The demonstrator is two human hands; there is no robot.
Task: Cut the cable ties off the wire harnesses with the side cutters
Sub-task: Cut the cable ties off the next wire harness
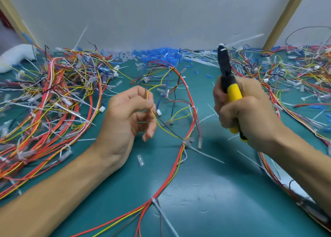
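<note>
My left hand [128, 115] pinches thin yellow and black wires of a wire harness [176, 167] that runs across the green mat between my hands. White cable ties [187, 141] bind this harness at several spots, one near the middle and another [155, 201] closer to me. My right hand [245, 111] grips the yellow handles of the side cutters [226, 72]. The black jaws point up and away, held above the mat and apart from the harness.
A big tangle of red, yellow and white harnesses [50, 100] fills the left of the mat. Another pile [293, 75] lies at the right. Blue connector caps [161, 55] and cut tie tails line the back wall. Wooden posts stand at both back corners.
</note>
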